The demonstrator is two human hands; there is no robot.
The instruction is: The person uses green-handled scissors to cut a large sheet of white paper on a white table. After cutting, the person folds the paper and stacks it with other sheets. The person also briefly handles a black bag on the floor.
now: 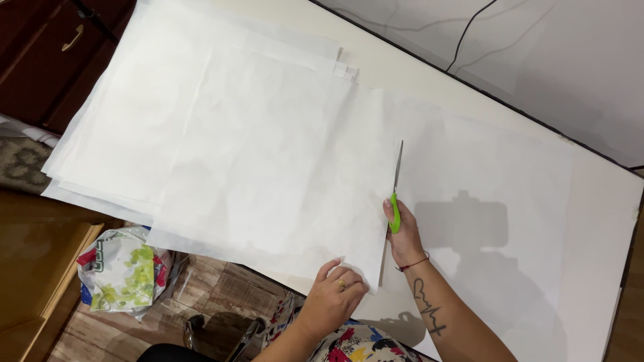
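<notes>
Just thin-bladed green-handled scissors, smooth white paper

hands: 2 showing, left hand and right hand
scissors: 1, green-handled, sitting in the right grip
paper sheets: several lying stacked, exact count hidden
counter: 1, white
plastic bag: 1 lying on the floor
cable: 1 running along the wall
drawer handle: 1 showing

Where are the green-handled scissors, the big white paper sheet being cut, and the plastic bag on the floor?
Green-handled scissors (pixel 395 213): head view, on the green handle.
Big white paper sheet (pixel 268 167): head view, on its bare middle.
Plastic bag (pixel 121 268): head view, on its green-printed side.
</notes>
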